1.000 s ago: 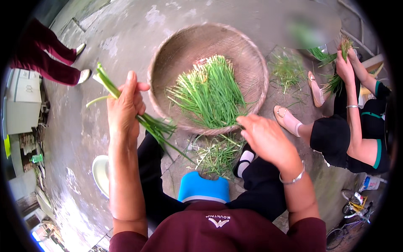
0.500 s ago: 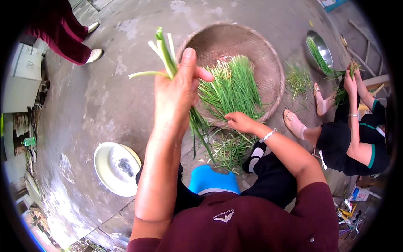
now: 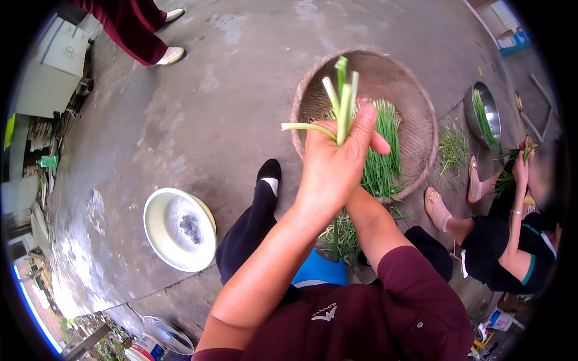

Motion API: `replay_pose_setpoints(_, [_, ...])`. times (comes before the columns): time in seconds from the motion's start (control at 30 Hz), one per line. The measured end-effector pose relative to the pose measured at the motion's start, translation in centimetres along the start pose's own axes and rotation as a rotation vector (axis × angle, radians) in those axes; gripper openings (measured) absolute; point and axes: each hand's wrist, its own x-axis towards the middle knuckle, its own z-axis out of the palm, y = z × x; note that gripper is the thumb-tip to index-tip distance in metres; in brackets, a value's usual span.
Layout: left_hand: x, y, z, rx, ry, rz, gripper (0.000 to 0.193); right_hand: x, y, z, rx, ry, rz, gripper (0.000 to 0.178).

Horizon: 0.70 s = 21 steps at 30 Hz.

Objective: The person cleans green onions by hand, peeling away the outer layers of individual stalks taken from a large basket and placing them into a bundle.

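Note:
My left hand (image 3: 336, 171) is closed around several chives (image 3: 344, 111), held up in front of the basket. Their pale cut ends stick up above the thumb, and one bends off to the left. My right forearm (image 3: 376, 231) passes behind my left wrist, which hides the right hand and its fingers. Beyond both hands, a round woven basket (image 3: 430, 153) sits on the ground with a thick, aligned pile of chives (image 3: 384, 159) inside. Loose green trimmings (image 3: 343, 237) lie at the basket's near side, partly covered by my arms.
A pale basin (image 3: 158, 231) with sudsy-looking contents stands at left. A blue stool (image 3: 319, 269) is by my legs. At right, a seated person (image 3: 509, 253) handles greens beside a metal bowl (image 3: 495, 117) and scattered trimmings (image 3: 453, 146). Another person's legs (image 3: 135, 27) show at upper left.
The view has shifted, and the basin and left foot show differently. My left hand still holds the chives. My right hand, seen at the basket's near edge before, is now behind the left.

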Motion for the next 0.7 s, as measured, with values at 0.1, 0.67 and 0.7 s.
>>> replay_pose_setpoints(0.1, [0.0, 0.2, -0.1, -0.024, -0.041, -0.007, 0.041, 0.3, 0.2, 0.2, -0.04, 0.006, 0.041, 0.028])
replay_pose_setpoints(0.67, [0.9, 0.5, -1.2, 0.07, 0.058, 0.113, 0.036, -7.0, 1.0, -12.1, 0.834, 0.412, -0.13, 0.02])
replay_pose_setpoints(0.7, [0.9, 0.5, -1.2, 0.064, 0.046, 0.119, 0.036, -7.6, 1.1, -12.8, 0.873, 0.423, -0.109, 0.016])
